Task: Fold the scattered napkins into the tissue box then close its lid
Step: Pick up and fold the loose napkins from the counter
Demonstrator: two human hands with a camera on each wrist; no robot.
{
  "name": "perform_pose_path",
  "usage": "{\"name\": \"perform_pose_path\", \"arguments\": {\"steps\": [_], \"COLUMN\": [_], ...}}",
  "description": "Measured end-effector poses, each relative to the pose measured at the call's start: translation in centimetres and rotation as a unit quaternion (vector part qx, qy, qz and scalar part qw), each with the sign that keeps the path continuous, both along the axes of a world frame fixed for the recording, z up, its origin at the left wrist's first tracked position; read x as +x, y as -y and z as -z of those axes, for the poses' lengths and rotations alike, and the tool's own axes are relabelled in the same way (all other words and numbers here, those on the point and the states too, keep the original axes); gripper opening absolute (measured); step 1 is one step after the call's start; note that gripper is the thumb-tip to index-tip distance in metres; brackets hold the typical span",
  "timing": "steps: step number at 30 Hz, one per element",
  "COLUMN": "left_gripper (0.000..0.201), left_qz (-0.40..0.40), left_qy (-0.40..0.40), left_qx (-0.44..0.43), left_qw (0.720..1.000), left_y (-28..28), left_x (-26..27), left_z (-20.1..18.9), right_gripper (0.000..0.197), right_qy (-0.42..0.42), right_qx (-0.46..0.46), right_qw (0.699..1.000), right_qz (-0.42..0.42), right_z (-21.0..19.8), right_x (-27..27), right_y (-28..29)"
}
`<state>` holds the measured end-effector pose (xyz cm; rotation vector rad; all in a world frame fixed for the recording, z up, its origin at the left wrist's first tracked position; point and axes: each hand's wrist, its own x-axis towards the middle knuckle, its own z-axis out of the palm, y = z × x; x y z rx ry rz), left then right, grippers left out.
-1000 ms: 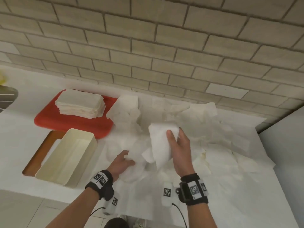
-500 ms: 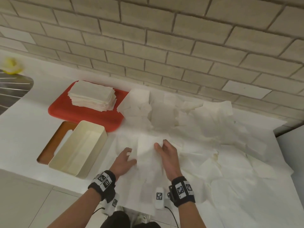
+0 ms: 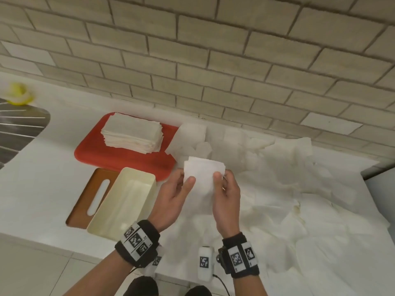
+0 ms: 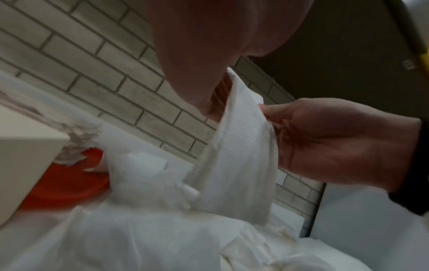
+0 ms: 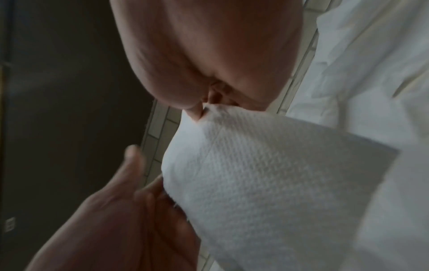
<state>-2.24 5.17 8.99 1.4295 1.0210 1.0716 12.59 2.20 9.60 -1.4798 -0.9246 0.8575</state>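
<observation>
**benchwatcher:** Both thumbs pinch one napkin [image 3: 203, 174] up in the air over the bench [image 3: 42, 189]: left hand [image 3: 173, 201] clamped on its left edge, right hand [image 3: 226, 199] clamped on its right edge. So neither grip is apart, both are closed on that same sheet.

**foldnerd:** Yeah, and that's where I'd guess it goes sideways. It's thin, embossed paper and looks floppy, the lower part just hangs. Pull the two edges apart too hard and it could tear; let one pinch slip and the fold comes out crooked.

**benchwatcher:** Looks already doubled to me, edges at the top don't quite line up.

**foldnerd:** Then the tissue box [image 3: 126, 201] sits just left of the left hand, open and looking empty, lid [image 3: 85, 201] lying beside it. Further back a neat folded stack [image 3: 132, 133] waits on the red tray [image 3: 96, 154], and loose napkins [image 3: 288, 189] cover the bench to the right. Long way to go, I reckon.
</observation>
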Motion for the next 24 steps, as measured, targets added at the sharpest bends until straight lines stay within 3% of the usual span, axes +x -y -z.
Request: {"name": "perform_pose_path", "arguments": {"steps": [1, 2, 5, 7, 10, 13, 15, 19, 24], "left_gripper": [0.013, 0.011, 0.013, 0.017, 0.028, 0.042, 0.051, 0.051, 0.042], "left_qz": [-0.017, -0.04, -0.103, -0.12, -0.106, -0.061, -0.041, -0.018, 0.088], "left_qy": [-0.016, -0.04, -0.083, -0.121, -0.174, -0.252, -0.307, -0.424, -0.546], "left_qx": [0.02, 0.039, 0.06, 0.06, 0.025, 0.004, 0.016, 0.076, 0.018], "left_qw": [1.0, 0.998, 0.989, 0.984, 0.979, 0.966, 0.951, 0.903, 0.833], "left_y": [-0.5, -1.0, -3.2, -5.0, -7.5, -8.8, -9.1, -8.4, -6.3], "left_x": [-1.1, -2.7, -7.1, -10.8, -15.6, -18.8, -20.4, -22.4, -22.6], "left_z": [-0.3, -0.3, -0.2, 0.4, 2.0, 3.8, 4.7, 6.4, 8.6], "right_gripper": [0.017, 0.026, 0.064, 0.058, 0.029, 0.016, 0.016, 0.022, 0.034], "right_qy": [-0.011, -0.027, -0.055, 0.013, 0.098, 0.16, 0.228, 0.347, 0.352], "right_qx": [0.001, 0.002, 0.015, -0.002, -0.065, -0.136, -0.185, -0.284, -0.335], "right_qw": [1.0, 1.0, 0.998, 0.997, 0.979, 0.96, 0.934, 0.848, 0.817], "right_qz": [0.005, 0.003, -0.03, -0.081, -0.167, -0.185, -0.202, -0.283, -0.312], "right_z": [-0.2, -0.3, 0.2, 1.2, 3.3, 5.1, 6.1, 6.3, 5.4], "right_x": [-1.6, -3.6, -7.5, -10.3, -14.3, -17.8, -19.9, -22.6, -23.2], "right_y": [-0.1, -0.2, 0.4, 1.0, 0.9, -0.2, -1.3, -3.1, -4.4]}}
